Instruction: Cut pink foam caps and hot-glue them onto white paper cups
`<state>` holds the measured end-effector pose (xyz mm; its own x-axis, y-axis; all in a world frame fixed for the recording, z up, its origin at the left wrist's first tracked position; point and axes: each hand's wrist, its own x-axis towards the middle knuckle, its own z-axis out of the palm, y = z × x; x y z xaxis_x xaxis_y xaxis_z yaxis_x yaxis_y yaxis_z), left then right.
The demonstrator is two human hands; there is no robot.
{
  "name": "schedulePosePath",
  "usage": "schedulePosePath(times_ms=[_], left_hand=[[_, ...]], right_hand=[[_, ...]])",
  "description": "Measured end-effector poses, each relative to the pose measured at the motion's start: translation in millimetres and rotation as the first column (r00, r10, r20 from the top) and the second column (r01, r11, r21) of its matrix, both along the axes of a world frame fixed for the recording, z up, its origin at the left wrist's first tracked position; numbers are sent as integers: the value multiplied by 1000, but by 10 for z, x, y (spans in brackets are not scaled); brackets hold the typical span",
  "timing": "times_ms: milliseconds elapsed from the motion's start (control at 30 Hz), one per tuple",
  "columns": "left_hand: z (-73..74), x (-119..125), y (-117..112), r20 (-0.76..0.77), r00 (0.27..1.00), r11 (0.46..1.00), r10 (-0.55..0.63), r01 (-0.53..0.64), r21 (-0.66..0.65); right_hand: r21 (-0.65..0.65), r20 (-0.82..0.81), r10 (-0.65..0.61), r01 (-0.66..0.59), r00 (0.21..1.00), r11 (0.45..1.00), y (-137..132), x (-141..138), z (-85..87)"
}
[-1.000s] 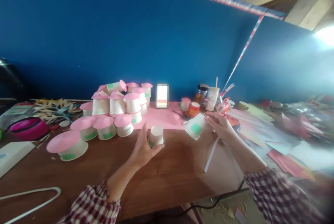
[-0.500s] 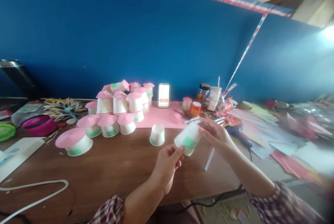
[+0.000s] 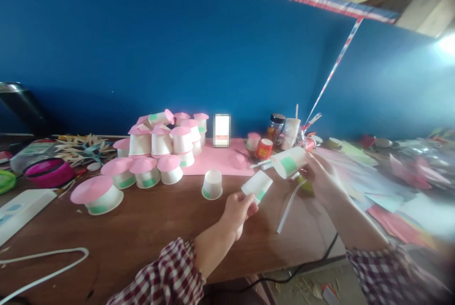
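Observation:
My left hand (image 3: 241, 210) is closed on the rim end of a white paper cup (image 3: 256, 185) with a green patch, tilted above the table. Whether more cups are nested in it I cannot tell. To the right, my right hand (image 3: 318, 172) grips the base end of another white paper cup (image 3: 289, 162), lying sideways in the air with its mouth to the left. The two cups are apart. An upside-down paper cup (image 3: 212, 184) stands on the brown table (image 3: 170, 234), left of my hands.
Several cups with pink paper cone tops (image 3: 170, 168) are grouped and stacked at the left. Behind lies a pink sheet (image 3: 209, 162), with a red cup (image 3: 264, 149) at its right. A white stick (image 3: 287, 207) lies below my right hand. Coloured papers (image 3: 377, 181) cover the right side.
The stack of cups held between both hands has come apart. My right hand has drawn one part up and right; my left hand keeps the other, slightly farther right.

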<state>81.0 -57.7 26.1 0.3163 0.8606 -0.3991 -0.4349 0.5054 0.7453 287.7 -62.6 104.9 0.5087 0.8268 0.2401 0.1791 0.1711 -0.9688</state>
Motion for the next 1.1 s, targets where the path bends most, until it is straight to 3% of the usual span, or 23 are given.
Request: schedulePosePath(times_ms=[200, 300, 400, 533, 600, 700, 867, 967, 1033, 1100], left_hand=[[11, 150, 107, 110, 994, 999, 8, -14, 53], [-23, 104, 107, 94, 993, 997, 74, -72, -25], [-83, 66, 109, 71, 995, 996, 66, -61, -70], [-170, 84, 101, -82, 995, 992, -55, 63, 107], [-190, 142, 123, -308, 950, 939, -47, 147, 311], [-183, 302, 225, -571, 809, 782, 140, 263, 565], [-183, 593, 458, -669, 689, 691, 279, 339, 638], [-194, 693, 538, -695, 657, 698, 292, 351, 624], [-195, 759, 560, -636, 733, 754, 241, 271, 599], [-201, 841, 569, -500, 858, 856, 116, 170, 489]], right_hand=[[-65, -35, 47, -50, 998, 997, -49, -45, -28], [-103, -49, 42, -46, 998, 994, -18, -72, -87], [-133, -111, 71, -86, 991, 987, 60, -100, -176], [-89, -251, 74, -99, 965, 991, 145, -106, -243], [-43, -332, 53, -71, 942, 997, 155, -97, -223], [10, -401, 60, -61, 914, 998, 135, -88, -151], [44, -414, 104, -94, 904, 995, 60, -67, -55], [53, -401, 121, -109, 908, 993, 9, 1, -21], [53, -410, 120, -108, 904, 993, -21, 66, -1], [46, -431, 105, -95, 896, 994, -44, 126, 11]])
